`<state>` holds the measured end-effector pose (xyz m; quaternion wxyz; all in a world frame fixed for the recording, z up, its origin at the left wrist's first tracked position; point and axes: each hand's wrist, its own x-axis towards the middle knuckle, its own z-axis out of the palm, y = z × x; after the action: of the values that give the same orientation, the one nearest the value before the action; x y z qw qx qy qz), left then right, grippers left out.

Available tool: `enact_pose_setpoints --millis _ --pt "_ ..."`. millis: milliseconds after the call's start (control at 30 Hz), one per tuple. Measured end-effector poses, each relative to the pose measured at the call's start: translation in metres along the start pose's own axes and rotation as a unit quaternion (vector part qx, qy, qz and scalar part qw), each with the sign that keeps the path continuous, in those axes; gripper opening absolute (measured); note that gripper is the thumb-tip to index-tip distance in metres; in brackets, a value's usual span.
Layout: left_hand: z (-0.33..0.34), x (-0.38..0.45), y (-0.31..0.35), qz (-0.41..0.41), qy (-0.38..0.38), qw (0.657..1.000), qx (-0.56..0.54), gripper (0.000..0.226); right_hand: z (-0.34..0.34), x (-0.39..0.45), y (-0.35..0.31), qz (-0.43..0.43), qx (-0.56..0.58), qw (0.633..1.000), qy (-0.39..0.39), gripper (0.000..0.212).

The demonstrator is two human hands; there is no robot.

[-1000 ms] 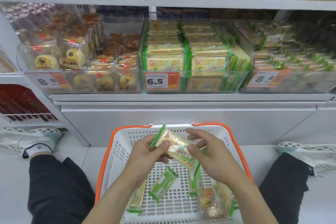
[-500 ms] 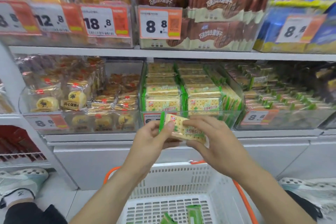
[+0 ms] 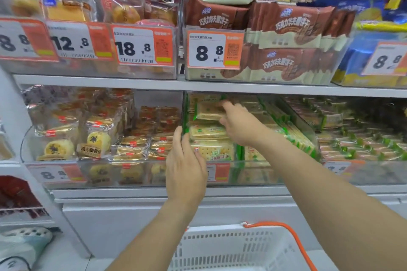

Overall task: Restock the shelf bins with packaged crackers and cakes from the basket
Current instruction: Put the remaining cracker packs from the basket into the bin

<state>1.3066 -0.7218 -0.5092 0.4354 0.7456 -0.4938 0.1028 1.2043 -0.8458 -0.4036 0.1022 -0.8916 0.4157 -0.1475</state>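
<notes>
Up at twelve o'clock, the right hand (image 3: 239, 124) pinched a cracker pack (image 3: 209, 111) atop the stacks inside the clear bin (image 3: 253, 174). Toward nine o'clock of it, the left hand (image 3: 186, 167) rested straight-fingered on the bin's left front corner. Down at six o'clock sat the white basket (image 3: 237, 248).

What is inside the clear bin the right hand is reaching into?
The clear bin holds stacked green-edged cracker packs; the right hand holds another pack above them. Lower and rear packs are covered.

Right hand (image 3: 239, 124) holds cracker pack (image 3: 209, 111) in bin (image 3: 253, 174).
</notes>
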Motion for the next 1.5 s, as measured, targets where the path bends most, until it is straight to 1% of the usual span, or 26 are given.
enact_pose_setpoints --millis 67,133,267,333,400,467,500,533,567,600,667,700,733,767,833,867,933,967,1033,1100,1167,1233,1300,1333,1433,1500 --pt "0.002 0.000 -0.002 0.010 0.010 1.000 0.009 0.047 0.007 0.018 -0.005 -0.002 -0.004 0.999 -0.043 0.044" --pt "0.003 0.000 -0.006 0.018 0.009 1.000 0.020 0.048 0.015 0.028 -0.010 -0.010 -0.018 0.998 -0.060 0.043" --pt "0.004 0.000 -0.009 0.040 -0.002 0.999 0.030 0.046 0.023 0.032 -0.010 -0.018 -0.039 0.999 -0.029 0.045" --pt "0.001 0.000 -0.008 0.037 0.003 0.999 0.012 0.045 0.021 0.018 -0.010 -0.027 -0.050 0.998 0.023 0.045" --pt "-0.005 -0.006 -0.009 0.036 0.028 0.999 -0.003 0.047 0.022 -0.010 -0.011 -0.077 -0.039 0.989 0.122 0.037" --pt "-0.011 -0.023 -0.013 0.068 0.078 0.994 -0.025 0.044 0.029 -0.045 -0.012 -0.152 0.030 0.958 0.243 0.025" --pt "-0.013 -0.037 -0.016 0.084 0.097 0.991 -0.046 0.041 0.037 -0.064 -0.010 -0.176 0.067 0.939 0.288 0.019" --pt "-0.013 -0.054 -0.019 0.091 0.098 0.988 -0.072 0.037 0.048 -0.083 -0.007 -0.188 0.100 0.925 0.315 0.016" --pt "-0.012 -0.074 -0.023 0.086 0.078 0.989 -0.096 0.033 0.063 -0.102 -0.004 -0.186 0.130 0.920 0.321 0.015" --pt "-0.008 -0.095 -0.029 0.070 0.036 0.991 -0.112 0.029 0.080 -0.120 -0.001 -0.174 0.157 0.921 0.310 0.015" --pt "0.002 -0.141 -0.042 -0.001 -0.106 0.988 -0.111 0.023 0.122 -0.160 0.011 -0.125 0.196 0.939 0.253 0.017" --pt "0.008 -0.164 -0.050 -0.044 -0.197 0.975 -0.090 0.021 0.147 -0.180 0.018 -0.089 0.205 0.952 0.208 0.018" --pt "0.013 -0.187 -0.058 -0.080 -0.291 0.952 -0.053 0.021 0.173 -0.201 0.026 -0.049 0.211 0.964 0.152 0.019" --pt "0.018 -0.209 -0.068 -0.104 -0.380 0.919 -0.007 0.024 0.198 -0.221 0.035 -0.013 0.212 0.973 0.089 0.020" --pt "0.023 -0.250 -0.084 -0.139 -0.530 0.834 0.058 0.033 0.239 -0.256 0.051 0.044 0.193 0.978 -0.073 0.017" --pt "0.022 -0.268 -0.089 -0.156 -0.585 0.793 0.070 0.036 0.256 -0.272 0.060 0.070 0.162 0.968 -0.176 0.016" --pt "0.017 -0.297 -0.095 -0.178 -0.659 0.727 0.072 0.042 0.283 -0.301 0.078 0.122 0.071 0.923 -0.359 0.031" --pt "0.015 -0.308 -0.095 -0.189 -0.683 0.703 0.066 0.044 0.293 -0.316 0.087 0.139 0.021 0.901 -0.410 0.038" --pt "0.010 -0.322 -0.096 -0.209 -0.711 0.670 0.048 0.045 0.304 -0.340 0.102 0.155 -0.059 0.875 -0.456 0.054" --pt "0.008 -0.330 -0.096 -0.208 -0.726 0.655 0.038 0.043 0.308 -0.355 0.113 0.170 -0.091 0.855 -0.482 0.072" --pt "0.009 -0.332 -0.096 -0.217 -0.729 0.648 0.029 0.041 0.305 -0.358 0.118 0.182 -0.090 0.849 -0.488 0.079" --pt "0.010 -0.335 -0.096 -0.225 -0.733 0.642 0.023 0.039 0.305 -0.356 0.123 0.201 -0.081 0.851 -0.479 0.076" --pt "0.010 -0.335 -0.096 -0.238 -0.725 0.647 0.017 0.036 0.306 -0.355 0.127 0.220 -0.072 0.853 -0.468 0.071" --pt "0.010 -0.336 -0.097 -0.249 -0.717 0.652 0.007 0.034 0.305 -0.353 0.129 0.223 -0.065 0.858 -0.459 0.065" --pt "0.010 -0.337 -0.101 -0.268 -0.688 0.674 -0.020 0.031 0.305 -0.345 0.133 0.243 -0.014 0.886 -0.395 0.031" --pt "0.011 -0.336 -0.101 -0.277 -0.670 0.687 -0.037 0.028 0.304 -0.338 0.134 0.254 -0.008 0.898 -0.358 0.025"
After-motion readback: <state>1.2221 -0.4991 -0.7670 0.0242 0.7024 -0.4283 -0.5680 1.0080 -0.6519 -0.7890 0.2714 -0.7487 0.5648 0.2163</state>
